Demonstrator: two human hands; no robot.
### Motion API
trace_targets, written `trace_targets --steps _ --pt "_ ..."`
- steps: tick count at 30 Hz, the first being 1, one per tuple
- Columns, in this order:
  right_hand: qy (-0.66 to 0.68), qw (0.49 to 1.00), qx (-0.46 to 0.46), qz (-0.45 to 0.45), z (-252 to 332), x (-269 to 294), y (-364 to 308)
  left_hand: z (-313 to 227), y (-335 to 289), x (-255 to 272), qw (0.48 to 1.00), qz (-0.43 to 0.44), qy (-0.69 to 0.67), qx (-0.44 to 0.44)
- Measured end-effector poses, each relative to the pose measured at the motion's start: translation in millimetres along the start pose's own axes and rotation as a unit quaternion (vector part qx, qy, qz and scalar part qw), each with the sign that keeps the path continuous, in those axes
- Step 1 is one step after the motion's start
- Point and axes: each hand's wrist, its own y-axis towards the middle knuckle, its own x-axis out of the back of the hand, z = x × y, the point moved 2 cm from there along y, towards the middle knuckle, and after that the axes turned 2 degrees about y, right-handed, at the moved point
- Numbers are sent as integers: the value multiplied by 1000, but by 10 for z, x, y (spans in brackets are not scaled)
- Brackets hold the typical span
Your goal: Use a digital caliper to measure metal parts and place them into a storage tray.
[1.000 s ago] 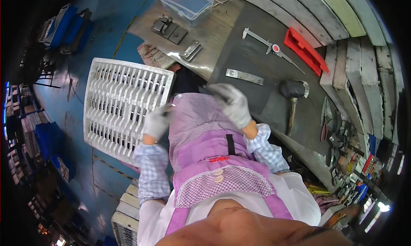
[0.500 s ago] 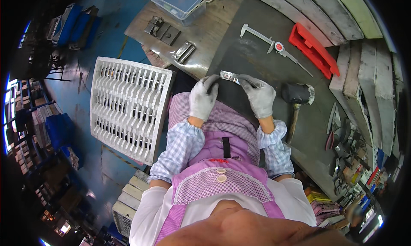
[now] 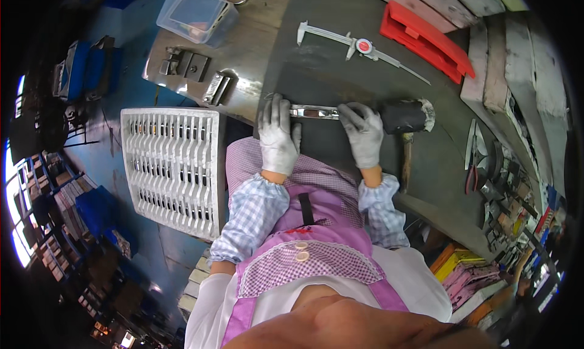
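Observation:
A slim, shiny metal part [image 3: 314, 112] lies across the near side of the dark bench top between my two gloved hands. My left hand [image 3: 278, 136] is flat with its fingers stretched out, and its edge touches the part's left end. At the other end my right hand [image 3: 364, 133] has its fingers bent and closed on the tip, thumb near forefinger. Both gloves are whitish with grey fingers. Just right of that hand lies a black-headed mallet [image 3: 404, 116]. Beyond the part rests a dial caliper [image 3: 364, 47].
A pale slotted rack [image 3: 173, 169] filled with shiny parts stands at my left. Metal fixtures [image 3: 193, 67] and a clear plastic box [image 3: 198, 14] sit at the back left. A red tray [image 3: 426, 42] lies back right, pliers [image 3: 472, 166] at the right.
The metal part has gone from being held up and tilted to lying level on the bench. My left fingers have straightened out. The whole view has shifted, with bench items further left.

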Motion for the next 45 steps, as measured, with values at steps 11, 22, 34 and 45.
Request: trace_targets --steps 11,22,34,45 --pt "-223 963 83 129 91 11 -99 -14 20 47 1000 10 15 14" --pt "160 937 70 303 953 -771 -269 424 -639 917 935 25 -338 103" --pt "-132 979 126 94 386 -906 -396 4118 -2541 978 895 -35 -17 445" --pt "-215 966 138 51 414 -939 -432 4678 -2499 1056 832 118 99 532"
